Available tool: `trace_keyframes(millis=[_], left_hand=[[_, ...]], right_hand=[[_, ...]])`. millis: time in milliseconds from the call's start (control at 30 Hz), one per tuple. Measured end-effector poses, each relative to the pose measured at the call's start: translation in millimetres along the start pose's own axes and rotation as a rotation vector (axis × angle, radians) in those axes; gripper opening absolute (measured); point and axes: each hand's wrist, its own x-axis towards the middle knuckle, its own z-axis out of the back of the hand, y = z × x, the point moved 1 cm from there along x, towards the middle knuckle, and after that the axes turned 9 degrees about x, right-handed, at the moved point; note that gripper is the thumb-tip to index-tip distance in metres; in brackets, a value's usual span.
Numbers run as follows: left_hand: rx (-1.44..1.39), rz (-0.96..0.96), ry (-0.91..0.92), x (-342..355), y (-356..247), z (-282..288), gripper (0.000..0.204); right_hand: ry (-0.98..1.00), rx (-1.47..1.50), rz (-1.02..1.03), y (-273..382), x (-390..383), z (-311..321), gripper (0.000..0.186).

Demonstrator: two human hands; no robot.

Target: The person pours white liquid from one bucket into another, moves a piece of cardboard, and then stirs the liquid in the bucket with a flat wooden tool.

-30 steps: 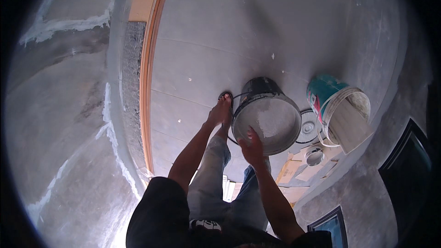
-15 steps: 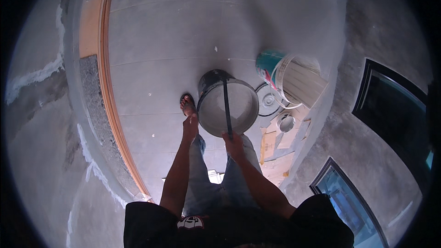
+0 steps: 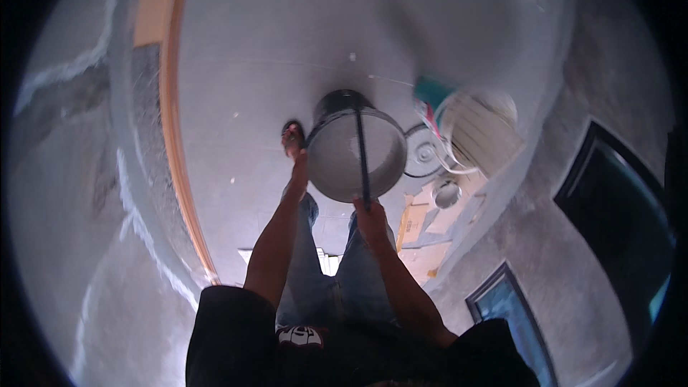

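A black bucket [image 3: 330,168] with pale grey material inside is in front of my legs, its dark handle lying across the opening. My right hand [image 3: 369,216] is closed on the near end of that handle. My left hand [image 3: 297,165] is at the bucket's left rim, gripping it, its fingertips partly hidden and blurred. A bare foot in a dark sandal [image 3: 292,131] shows just beyond my left hand.
Right of the bucket lean a teal-and-white pail [image 3: 433,92] holding a pale board [image 3: 487,143], a round lid [image 3: 423,150], cardboard [image 3: 412,222] and a small container [image 3: 446,192]. A wooden strip [image 3: 172,115] runs along the left. Dark-framed openings [image 3: 609,222] are at right.
My right hand has moved from the bucket's rim onto its handle, which is now raised across the opening. The view has shifted; the bucket appears farther left, with my left hand still beside it.
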Motion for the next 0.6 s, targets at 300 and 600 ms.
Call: trace_keyframes(millis=[300,600], left_hand=[[0.137,-0.22,-0.493,-61,17,21,0.042],[-0.062,0.085,-0.68,-342,138,76,0.049]], right_hand=[[0.168,0.099,-0.195,-12,12,13,0.026],[0.243,-0.05,-0.011,-41,54,28,0.044]])
